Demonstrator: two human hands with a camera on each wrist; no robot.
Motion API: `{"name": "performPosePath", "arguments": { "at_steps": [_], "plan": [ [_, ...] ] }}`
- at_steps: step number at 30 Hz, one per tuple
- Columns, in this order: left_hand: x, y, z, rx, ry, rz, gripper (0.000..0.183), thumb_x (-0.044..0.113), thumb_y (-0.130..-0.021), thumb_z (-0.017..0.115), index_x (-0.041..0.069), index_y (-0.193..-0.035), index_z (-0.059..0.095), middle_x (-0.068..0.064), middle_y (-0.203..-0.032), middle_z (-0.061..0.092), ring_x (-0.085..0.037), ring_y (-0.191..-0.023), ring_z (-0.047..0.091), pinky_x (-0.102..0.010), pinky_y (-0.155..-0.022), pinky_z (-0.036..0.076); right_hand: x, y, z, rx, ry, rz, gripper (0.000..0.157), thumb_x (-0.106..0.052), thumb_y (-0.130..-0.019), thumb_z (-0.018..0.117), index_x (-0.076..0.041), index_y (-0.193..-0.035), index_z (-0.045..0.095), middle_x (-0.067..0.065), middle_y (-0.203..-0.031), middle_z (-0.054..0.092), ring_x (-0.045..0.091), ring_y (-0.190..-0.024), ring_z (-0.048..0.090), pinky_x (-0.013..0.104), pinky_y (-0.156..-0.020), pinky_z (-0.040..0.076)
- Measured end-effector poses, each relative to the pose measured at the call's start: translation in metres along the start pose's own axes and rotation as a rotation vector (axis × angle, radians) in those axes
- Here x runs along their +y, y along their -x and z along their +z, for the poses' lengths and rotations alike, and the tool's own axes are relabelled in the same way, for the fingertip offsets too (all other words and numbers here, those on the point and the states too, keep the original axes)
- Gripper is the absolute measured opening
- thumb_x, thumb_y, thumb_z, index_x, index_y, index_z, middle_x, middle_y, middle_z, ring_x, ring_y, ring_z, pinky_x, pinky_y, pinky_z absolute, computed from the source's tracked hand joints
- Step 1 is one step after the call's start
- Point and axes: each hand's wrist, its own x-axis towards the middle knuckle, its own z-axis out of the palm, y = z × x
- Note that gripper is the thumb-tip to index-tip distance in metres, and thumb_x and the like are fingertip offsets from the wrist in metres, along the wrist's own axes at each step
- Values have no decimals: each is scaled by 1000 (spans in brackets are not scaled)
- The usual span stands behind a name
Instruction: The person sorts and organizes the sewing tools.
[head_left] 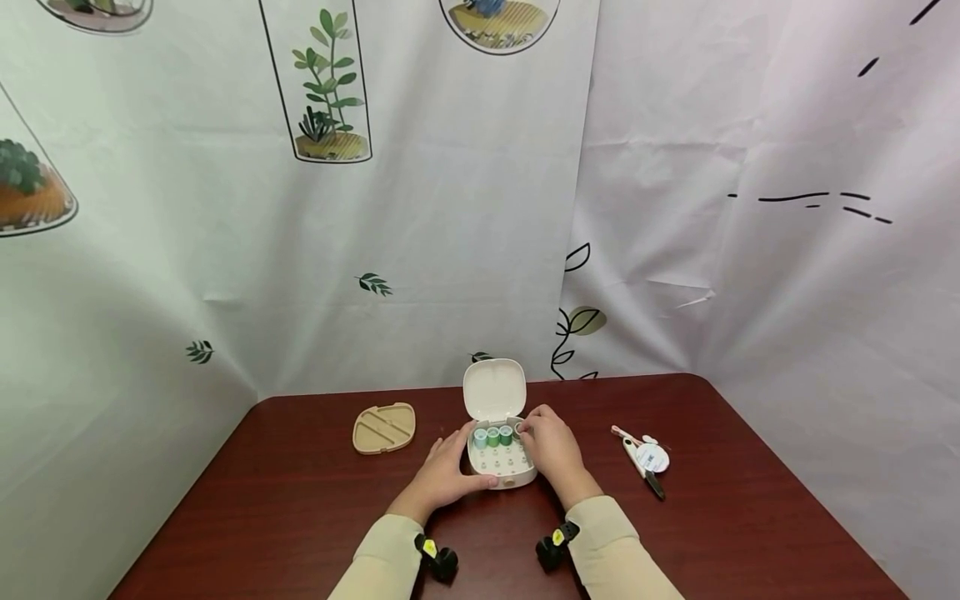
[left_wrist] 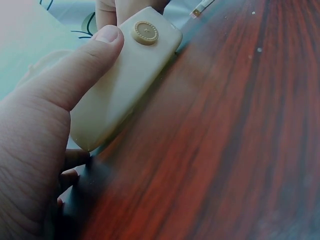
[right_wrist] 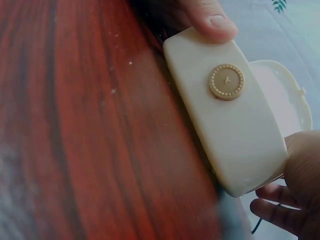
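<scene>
A cream sewing box (head_left: 497,472) stands on the table with its lid (head_left: 495,390) raised, rows of short pegs inside and a tan round button (right_wrist: 226,82) on its front. Green and pale blue thread spools (head_left: 492,437) stand in the back row. My left hand (head_left: 444,475) holds the box, fingers along the left side and thumb on the front, as the left wrist view also shows. At the back right corner my right hand (head_left: 553,446) pinches a pale spool (head_left: 519,428), mostly covered by the fingers. The right wrist view does not show that spool.
To the left lies a tan compartment tray (head_left: 384,428). On the right are a white round disc (head_left: 652,457), a slim tool with a black end (head_left: 655,485) and a small pink item (head_left: 624,432). A patterned cloth (head_left: 450,208) hangs behind the table.
</scene>
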Motion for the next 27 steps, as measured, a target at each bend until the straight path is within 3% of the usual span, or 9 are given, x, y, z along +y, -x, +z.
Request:
{"name": "performPosePath", "arguments": {
  "at_steps": [18,27],
  "plan": [
    [4,1,-3,-7,7,-9,110,67,-78,76,13,-161,27,-14,-160,37,-35,-148,32,-59,-120,16,1,-2,-2,-69,72,19,5,-18,-92,73,-16,-92,79,1,-106,62,18,-91,64,41,-78,56],
    [2,2,-2,-1,10,2,110,66,-78,76,13,-160,28,-14,-159,37,-35,-147,33,-60,-119,16,6,-1,-4,-80,-31,31,7,-18,-94,71,-18,-95,78,1,-106,62,19,-94,63,44,-82,55]
  ]
}}
